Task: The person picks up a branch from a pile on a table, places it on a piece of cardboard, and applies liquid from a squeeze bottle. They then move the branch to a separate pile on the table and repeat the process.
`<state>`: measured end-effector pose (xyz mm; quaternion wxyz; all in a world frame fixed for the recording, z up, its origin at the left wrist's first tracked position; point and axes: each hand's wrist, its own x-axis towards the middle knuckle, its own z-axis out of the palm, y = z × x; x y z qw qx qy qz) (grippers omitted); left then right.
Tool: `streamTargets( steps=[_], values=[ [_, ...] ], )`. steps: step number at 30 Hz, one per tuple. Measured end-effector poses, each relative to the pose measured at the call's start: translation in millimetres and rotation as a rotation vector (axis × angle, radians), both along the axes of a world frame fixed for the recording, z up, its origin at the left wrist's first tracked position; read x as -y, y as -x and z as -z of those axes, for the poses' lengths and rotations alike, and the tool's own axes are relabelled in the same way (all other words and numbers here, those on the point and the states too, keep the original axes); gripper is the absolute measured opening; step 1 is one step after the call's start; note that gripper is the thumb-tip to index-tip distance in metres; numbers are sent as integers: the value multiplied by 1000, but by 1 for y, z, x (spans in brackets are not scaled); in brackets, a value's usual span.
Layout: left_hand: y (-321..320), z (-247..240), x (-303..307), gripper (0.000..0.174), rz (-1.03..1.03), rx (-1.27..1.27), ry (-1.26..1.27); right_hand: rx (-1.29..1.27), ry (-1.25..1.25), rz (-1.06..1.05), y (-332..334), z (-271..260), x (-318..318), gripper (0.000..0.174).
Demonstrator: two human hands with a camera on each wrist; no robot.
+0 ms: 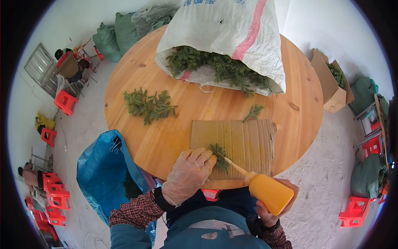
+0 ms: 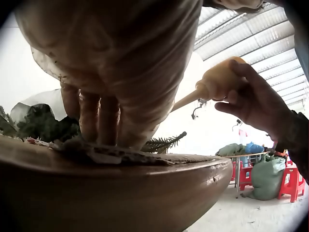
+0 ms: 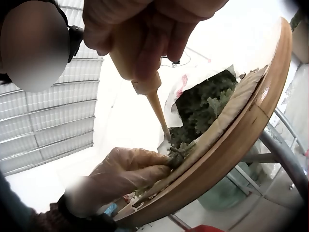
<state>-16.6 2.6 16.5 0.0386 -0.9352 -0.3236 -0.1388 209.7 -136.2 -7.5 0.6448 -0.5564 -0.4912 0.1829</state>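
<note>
My gloved left hand (image 1: 188, 174) pinches the end of a small green sprig (image 1: 219, 159) on the cardboard sheet (image 1: 248, 143). In the right wrist view the gloved fingertips (image 3: 164, 163) meet the sprig (image 3: 181, 151). My bare right hand (image 1: 278, 199) grips a yellow squeeze bottle (image 1: 271, 193), tilted so that its long nozzle (image 1: 235, 166) points at the sprig. Seen from the left wrist, the bottle (image 2: 219, 79) slants down behind the gloved hand (image 2: 111, 63). Yellow stains mark the cardboard.
A white woven sack (image 1: 219, 29) full of green branches lies at the table's back. Loose sprigs (image 1: 149, 106) rest at left, and a small one (image 1: 253, 112) at the cardboard's top edge. A blue bag (image 1: 97, 166) hangs beside the table's left edge.
</note>
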Motion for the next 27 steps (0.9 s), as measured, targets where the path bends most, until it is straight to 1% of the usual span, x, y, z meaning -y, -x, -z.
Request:
streamTargets(
  steps=[3,12,15,20,23,27],
  values=[
    [1,3,0,34,-3,8,8,59,-32,2,4,1,-5,85],
    [2,2,1,35,-10,1,13,30,-8,-21,12,-3,-8,83],
    [1,4,2,35,-13,-4,5,111,-16,-44,10,-2,-7,84],
    [-1,3,2,34,-22,7,12,116,-32,-47,7,-3,-1,83],
    [0,2,2,35,-13,-11,12,223,4,-28,5,-10,6,81],
    [0,3,3,37,-12,-15,16,223,38,-26,3,-15,14,80]
  ],
)
